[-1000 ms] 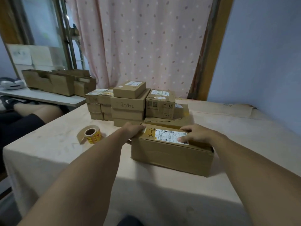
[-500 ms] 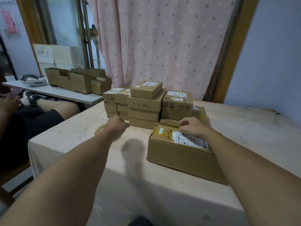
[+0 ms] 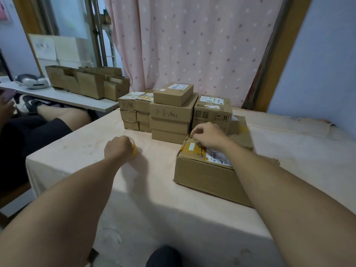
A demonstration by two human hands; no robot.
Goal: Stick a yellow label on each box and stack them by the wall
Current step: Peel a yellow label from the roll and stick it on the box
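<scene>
A brown cardboard box [image 3: 202, 176] with a white shipping label lies on the table to the right of centre. My right hand [image 3: 209, 135] rests on its far top corner, fingers curled at the edge; whether it pinches anything I cannot tell. My left hand [image 3: 117, 149] covers the yellow label roll [image 3: 134, 149] on the table, fingers closed around it. Stacked boxes [image 3: 172, 116] stand behind, near the curtain.
The table [image 3: 77, 151] wears a pale cloth; its left edge drops off beside another person's legs [image 3: 57, 116]. A side shelf with open cartons [image 3: 86, 81] lies at the far left. A blue wall [image 3: 317, 64] rises at the right.
My left hand left the box's left end and moved left onto the label roll. My right hand slid from the white label to the box's far corner. The camera turned slightly left.
</scene>
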